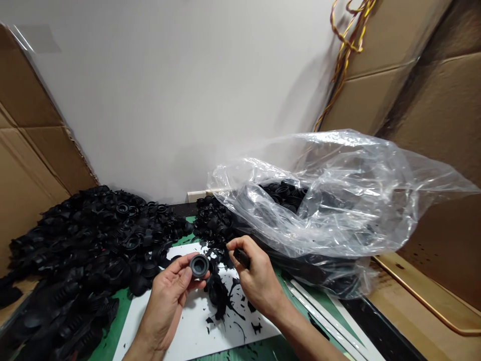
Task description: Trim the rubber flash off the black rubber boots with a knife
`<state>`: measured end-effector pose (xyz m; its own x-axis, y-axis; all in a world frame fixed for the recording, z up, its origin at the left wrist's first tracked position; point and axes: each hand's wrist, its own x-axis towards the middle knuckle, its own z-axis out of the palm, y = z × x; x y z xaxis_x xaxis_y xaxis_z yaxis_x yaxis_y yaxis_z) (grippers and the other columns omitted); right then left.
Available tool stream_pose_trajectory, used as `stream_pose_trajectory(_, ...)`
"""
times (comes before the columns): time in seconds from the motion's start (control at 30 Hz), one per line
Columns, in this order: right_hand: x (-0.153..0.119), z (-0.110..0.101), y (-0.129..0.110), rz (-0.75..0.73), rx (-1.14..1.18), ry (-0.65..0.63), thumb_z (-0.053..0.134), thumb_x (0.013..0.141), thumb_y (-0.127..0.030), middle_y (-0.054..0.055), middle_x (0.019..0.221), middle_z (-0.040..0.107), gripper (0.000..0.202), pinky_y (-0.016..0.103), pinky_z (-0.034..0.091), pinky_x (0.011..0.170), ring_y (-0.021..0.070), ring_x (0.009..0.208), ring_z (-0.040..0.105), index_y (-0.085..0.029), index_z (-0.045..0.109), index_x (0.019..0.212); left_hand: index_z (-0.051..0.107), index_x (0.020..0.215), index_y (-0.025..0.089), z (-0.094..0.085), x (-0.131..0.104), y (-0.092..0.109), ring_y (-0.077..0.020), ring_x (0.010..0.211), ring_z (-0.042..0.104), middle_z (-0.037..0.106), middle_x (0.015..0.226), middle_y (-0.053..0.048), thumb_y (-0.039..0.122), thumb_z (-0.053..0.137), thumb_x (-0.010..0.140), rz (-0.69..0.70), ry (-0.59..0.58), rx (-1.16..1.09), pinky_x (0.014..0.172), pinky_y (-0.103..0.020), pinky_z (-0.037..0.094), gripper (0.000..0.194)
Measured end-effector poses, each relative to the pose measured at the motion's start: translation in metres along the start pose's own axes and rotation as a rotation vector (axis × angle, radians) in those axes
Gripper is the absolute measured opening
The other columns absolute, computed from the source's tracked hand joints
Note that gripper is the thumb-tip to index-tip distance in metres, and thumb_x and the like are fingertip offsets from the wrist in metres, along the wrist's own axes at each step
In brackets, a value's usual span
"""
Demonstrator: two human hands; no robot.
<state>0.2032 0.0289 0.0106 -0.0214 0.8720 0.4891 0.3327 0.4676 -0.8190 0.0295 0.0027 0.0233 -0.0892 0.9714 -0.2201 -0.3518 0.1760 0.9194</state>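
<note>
under the fingers lies a flat white sheet [150,321]. the left hand [165,291] pinches a round, hollow black rubber-like piece [199,266], open face and central axis toward the camera; the right hand's [259,281] curled fingers grip a dark object [241,258], its kind unclear. beyond them: a clear plastic bag [361,200].

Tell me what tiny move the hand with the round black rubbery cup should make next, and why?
I'd guess the left hand should turn the round black cup a little to check its rim: its open side faces the camera, and thin black scraps litter the flat white sheet below.
</note>
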Motion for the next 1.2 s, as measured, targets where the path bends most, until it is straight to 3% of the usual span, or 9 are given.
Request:
stream_pose_trajectory(0.07,0.0,0.001,-0.001,0.029,0.012,-0.004,0.047,0.076,-0.014,0.001,0.072,0.055,0.005,0.025,0.042,0.061,0.0149,0.065,0.051,-0.019,0.049,0.076,0.071,0.094,0.012,0.0,0.0,0.0,-0.0181,0.073,0.067,0.074,0.08,-0.01,0.029,0.077,0.064,-0.001,0.0,0.003,0.066,-0.024,0.053,0.034)
stream_pose_trajectory(0.27,0.0,0.001,-0.005,0.087,0.038,-0.021,0.048,0.079,-0.022,-0.005,0.06,0.039,0.018,0.021,0.033,0.05,0.011,0.054,0.036,-0.021,0.037,0.065,0.073,0.091,0.015,0.0,-0.003,0.0,-0.017,0.07,0.066,0.074,0.082,-0.008,0.029,0.079,0.061,0.037,0.022,0.017,0.067,-0.025,0.053,0.034)
stream_pose_trajectory(0.47,0.0,0.001,-0.004,0.097,0.022,-0.074,0.047,0.081,-0.024,-0.004,0.06,0.038,0.017,0.022,0.032,0.05,0.0116,0.055,0.036,-0.02,0.043,0.065,0.074,0.088,0.016,0.001,-0.004,0.002,-0.0191,0.075,0.064,0.072,0.092,-0.009,0.027,0.08,0.057,0.111,0.036,0.078,0.068,-0.026,0.052,0.033)
stream_pose_trajectory(0.73,0.0,0.003,0.003,0.089,-0.069,-0.067,0.045,0.084,-0.028,-0.003,0.061,0.042,0.02,0.022,0.033,0.051,0.0124,0.056,0.039,-0.02,0.044,0.066,0.073,0.091,0.016,-0.005,-0.001,-0.003,-0.0167,0.073,0.063,0.072,0.088,-0.008,0.027,0.078,0.061,0.125,0.026,0.106,0.067,-0.025,0.052,0.032)
stream_pose_trajectory(0.97,0.0,0.006,0.008,0.006,-0.099,-0.055,0.047,0.08,-0.021,-0.001,0.061,0.05,0.015,0.023,0.038,0.053,0.0133,0.056,0.046,-0.019,0.047,0.066,0.074,0.088,0.016,-0.006,0.001,-0.004,-0.0172,0.069,0.063,0.071,0.081,-0.007,0.027,0.079,0.058,0.124,0.053,0.11,0.063,-0.026,0.051,0.033)
stream_pose_trajectory(1.07,-0.001,0.007,0.006,-0.116,-0.004,-0.1,0.047,0.078,-0.013,0.001,0.069,0.056,0.012,0.025,0.043,0.059,0.0144,0.063,0.053,-0.019,0.053,0.07,0.074,0.087,0.016,-0.005,0.0,-0.003,-0.0171,0.068,0.062,0.071,0.081,-0.006,0.028,0.079,0.058,0.124,0.049,0.111,0.062,-0.026,0.051,0.033)
stream_pose_trajectory(1.2,-0.006,0.01,0.003,-0.324,0.024,-0.167,0.044,0.075,-0.003,0.005,0.081,0.058,0.025,0.024,0.046,0.063,0.0145,0.071,0.058,-0.018,0.06,0.087,0.075,0.083,0.015,0.001,-0.003,-0.003,-0.0165,0.064,0.06,0.07,0.077,-0.006,0.03,0.08,0.056,0.165,0.087,0.085,0.058,-0.025,0.05,0.031)
